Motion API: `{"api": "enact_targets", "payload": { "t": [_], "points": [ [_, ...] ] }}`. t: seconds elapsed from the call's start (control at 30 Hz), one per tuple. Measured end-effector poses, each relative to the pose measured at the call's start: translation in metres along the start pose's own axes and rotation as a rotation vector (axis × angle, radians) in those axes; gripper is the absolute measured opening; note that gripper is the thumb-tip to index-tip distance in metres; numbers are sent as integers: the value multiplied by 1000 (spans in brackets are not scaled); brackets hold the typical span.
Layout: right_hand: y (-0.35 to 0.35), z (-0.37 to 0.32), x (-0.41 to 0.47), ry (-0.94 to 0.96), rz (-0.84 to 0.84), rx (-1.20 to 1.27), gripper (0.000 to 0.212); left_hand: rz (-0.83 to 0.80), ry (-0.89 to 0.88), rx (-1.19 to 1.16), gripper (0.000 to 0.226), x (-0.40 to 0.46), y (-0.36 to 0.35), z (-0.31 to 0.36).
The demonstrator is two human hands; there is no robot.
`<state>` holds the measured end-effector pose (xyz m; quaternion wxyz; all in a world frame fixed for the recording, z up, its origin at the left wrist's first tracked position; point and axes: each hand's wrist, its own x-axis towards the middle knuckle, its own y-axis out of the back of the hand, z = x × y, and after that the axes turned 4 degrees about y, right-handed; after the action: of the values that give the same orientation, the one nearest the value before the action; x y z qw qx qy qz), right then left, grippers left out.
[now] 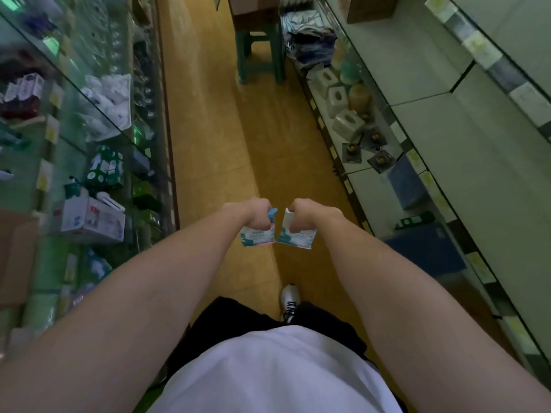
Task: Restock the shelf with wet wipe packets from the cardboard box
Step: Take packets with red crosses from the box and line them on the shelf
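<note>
I stand in a narrow shop aisle with both arms stretched forward over the floor. My left hand (255, 214) grips a blue and white wet wipe packet (258, 236) that hangs below my curled fingers. My right hand (301, 212) grips a second wet wipe packet (295, 237) the same way. The two packets hang side by side, nearly touching. A cardboard box (253, 7) sits on a green stool (261, 52) far down the aisle. The white shelf (447, 120) on my right has bare boards.
Glass shelves (89, 114) packed with goods line the left side. The lower right shelf carries tissue boxes (337, 98) and small packets. A blue box (426, 251) sits low on the right. My shoe (289, 301) shows on the wooden floor.
</note>
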<state>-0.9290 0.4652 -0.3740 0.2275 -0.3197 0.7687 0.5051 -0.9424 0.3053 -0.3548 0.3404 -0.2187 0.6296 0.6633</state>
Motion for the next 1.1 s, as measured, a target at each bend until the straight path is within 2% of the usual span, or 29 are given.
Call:
{"api": "enact_targets", "payload": {
  "t": [0.23, 0.73, 1.1],
  "points": [
    [27, 10, 23, -15, 4, 31, 62, 4, -13, 0, 12, 26, 28, 5],
    [109, -10, 92, -50, 34, -36, 53, 12, -59, -27, 7, 109, 112, -31],
    [189, -40, 156, -61, 94, -88, 62, 45, -111, -69, 8, 179, 192, -67]
  ]
}}
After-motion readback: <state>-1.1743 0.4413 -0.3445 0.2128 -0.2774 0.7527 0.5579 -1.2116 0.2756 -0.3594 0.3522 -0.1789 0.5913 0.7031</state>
